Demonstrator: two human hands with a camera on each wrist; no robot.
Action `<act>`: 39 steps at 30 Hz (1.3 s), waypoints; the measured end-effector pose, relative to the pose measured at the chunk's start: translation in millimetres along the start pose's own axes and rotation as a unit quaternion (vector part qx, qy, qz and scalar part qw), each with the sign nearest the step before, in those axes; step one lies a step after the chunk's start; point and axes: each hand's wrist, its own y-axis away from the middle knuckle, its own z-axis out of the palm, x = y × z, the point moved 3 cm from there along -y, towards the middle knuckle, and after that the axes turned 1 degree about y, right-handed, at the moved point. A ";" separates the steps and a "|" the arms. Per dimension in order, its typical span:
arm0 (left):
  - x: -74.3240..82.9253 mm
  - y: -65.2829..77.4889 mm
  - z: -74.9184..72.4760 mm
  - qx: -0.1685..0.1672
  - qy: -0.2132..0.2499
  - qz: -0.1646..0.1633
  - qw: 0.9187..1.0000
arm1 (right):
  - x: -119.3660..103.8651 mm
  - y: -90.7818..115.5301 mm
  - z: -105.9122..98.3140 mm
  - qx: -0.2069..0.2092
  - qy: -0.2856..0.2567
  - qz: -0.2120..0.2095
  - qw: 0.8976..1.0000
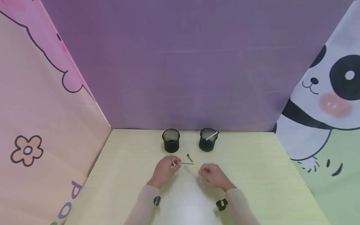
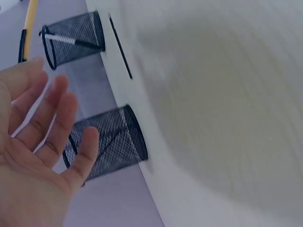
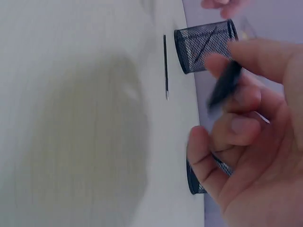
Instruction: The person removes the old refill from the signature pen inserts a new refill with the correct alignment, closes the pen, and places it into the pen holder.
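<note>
My right hand grips a yellow pen with dark ends. The pen slants up and left from the fingers, and its blurred black end shows at the fingertips in the right wrist view. My left hand is beside it, fingers loosely bent and nothing visible in its grasp. A yellow part of the pen appears behind the left thumb in the left wrist view. A thin dark rod like a pen refill lies on the table between the hands and the cups.
Two black mesh pen cups stand at the table's back. The right cup holds a white-and-black pen; a dark line shows through the mesh of the left cup. A purple panel rises behind the pale table, with printed panels at both sides.
</note>
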 end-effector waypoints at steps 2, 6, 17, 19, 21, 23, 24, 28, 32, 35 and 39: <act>-5.5 1.7 -1.2 -0.004 0.003 -0.019 1.000 | -0.6 -0.9 -9.2 0.038 -0.033 0.023 0.998; -18.1 6.5 3.8 -0.033 -0.013 -0.063 0.997 | -2.3 -4.5 -32.4 0.131 -0.108 0.055 0.984; -33.1 18.9 20.0 -0.023 -0.108 -0.126 0.986 | 2.8 -32.4 -78.8 0.220 -0.194 0.087 0.952; -31.5 19.7 21.0 -0.020 -0.114 -0.132 0.984 | 4.5 -38.5 -84.1 0.238 -0.199 0.094 0.946; -29.6 20.1 21.4 -0.017 -0.118 -0.136 0.983 | 5.9 -44.9 -88.6 0.255 -0.203 0.099 0.940; -27.7 19.9 21.3 -0.017 -0.121 -0.141 0.982 | 7.8 -51.6 -91.6 0.262 -0.203 0.107 0.937; -27.0 19.7 21.3 -0.017 -0.122 -0.142 0.982 | 9.0 -54.7 -92.6 0.263 -0.206 0.113 0.936; -27.1 18.9 21.2 -0.018 -0.122 -0.148 0.981 | 14.4 -66.7 -91.9 0.243 -0.203 0.137 0.939; -29.1 18.5 22.3 -0.019 -0.123 -0.150 0.981 | 19.1 -73.9 -88.0 0.214 -0.203 0.146 0.944; -30.3 18.5 23.1 -0.019 -0.126 -0.148 0.981 | 22.2 -77.1 -85.3 0.205 -0.202 0.146 0.946; -30.3 19.2 22.8 -0.016 -0.125 -0.147 0.981 | 25.2 -79.6 -83.1 0.203 -0.193 0.148 0.948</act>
